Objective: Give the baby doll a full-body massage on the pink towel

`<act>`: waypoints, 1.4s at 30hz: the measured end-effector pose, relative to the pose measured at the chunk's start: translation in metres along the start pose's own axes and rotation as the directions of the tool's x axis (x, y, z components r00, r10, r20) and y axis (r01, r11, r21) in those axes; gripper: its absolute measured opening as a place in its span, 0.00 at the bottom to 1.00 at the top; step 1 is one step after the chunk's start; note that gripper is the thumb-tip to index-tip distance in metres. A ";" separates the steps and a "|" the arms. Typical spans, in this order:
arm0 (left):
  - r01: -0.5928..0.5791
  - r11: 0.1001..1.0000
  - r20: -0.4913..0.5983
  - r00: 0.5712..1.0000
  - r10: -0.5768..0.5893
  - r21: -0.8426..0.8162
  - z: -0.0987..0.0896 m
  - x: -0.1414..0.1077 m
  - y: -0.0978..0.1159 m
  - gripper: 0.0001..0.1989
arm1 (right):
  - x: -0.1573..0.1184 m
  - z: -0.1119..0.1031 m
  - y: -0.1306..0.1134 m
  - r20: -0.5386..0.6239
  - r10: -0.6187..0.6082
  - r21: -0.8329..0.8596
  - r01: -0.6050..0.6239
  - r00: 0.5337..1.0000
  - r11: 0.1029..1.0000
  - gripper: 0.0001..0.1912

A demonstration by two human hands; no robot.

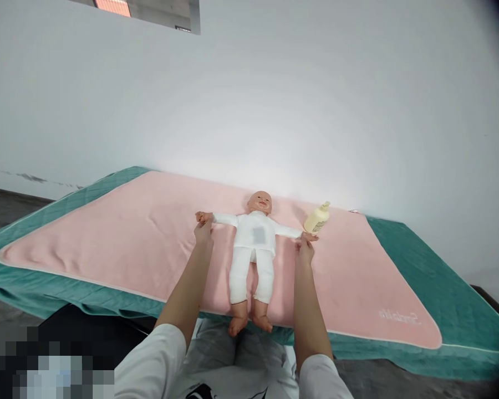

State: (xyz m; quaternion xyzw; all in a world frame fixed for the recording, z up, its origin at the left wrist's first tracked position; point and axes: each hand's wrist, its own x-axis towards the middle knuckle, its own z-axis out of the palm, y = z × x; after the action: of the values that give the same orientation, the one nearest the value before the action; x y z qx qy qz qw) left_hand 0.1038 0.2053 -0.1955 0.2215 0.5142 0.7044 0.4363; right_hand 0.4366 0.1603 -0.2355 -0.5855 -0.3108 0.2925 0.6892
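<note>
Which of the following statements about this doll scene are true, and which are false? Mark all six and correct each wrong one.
1. The doll lies face up on the pink blanket. True.
2. The pump bottle is nearer the right hand than the left hand. True.
3. The left hand grips the pump bottle. False: it holds the doll near one wrist.
4. The doll's arms are folded on its chest. False: they are stretched out to both sides.
5. The doll's feet are bare. True.
6. The pink blanket lies beneath the green cover. False: it lies on top of the green cover.
</note>
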 end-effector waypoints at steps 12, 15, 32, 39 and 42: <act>-0.678 0.614 0.520 0.723 0.455 0.405 0.040 -0.073 0.020 0.13 | -0.005 0.031 -0.065 0.307 -0.212 -0.071 0.245 0.928 0.967 0.28; -0.780 0.411 0.668 0.621 0.410 0.472 0.048 -0.090 0.010 0.14 | -0.015 0.046 -0.074 0.503 -0.278 -0.096 0.373 0.818 0.923 0.26; -0.888 0.111 0.864 0.459 0.208 0.445 0.043 -0.126 -0.022 0.18 | -0.036 0.071 -0.085 0.808 -0.274 -0.207 0.686 0.522 0.697 0.22; -0.834 -0.178 0.852 0.498 0.164 0.522 0.046 -0.130 -0.013 0.16 | -0.040 0.074 -0.080 0.866 -0.294 -0.200 0.819 0.404 0.537 0.25; -0.830 -0.203 0.854 0.495 0.163 0.520 0.044 -0.129 -0.011 0.16 | -0.040 0.078 -0.072 0.864 -0.317 -0.187 0.834 0.392 0.520 0.27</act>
State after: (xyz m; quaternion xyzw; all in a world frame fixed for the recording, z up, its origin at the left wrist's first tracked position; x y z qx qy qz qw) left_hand 0.2091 0.1207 -0.1712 0.8126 0.5421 0.2050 -0.0619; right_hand 0.3539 0.1680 -0.1582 -0.4359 -0.8311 0.1076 0.3281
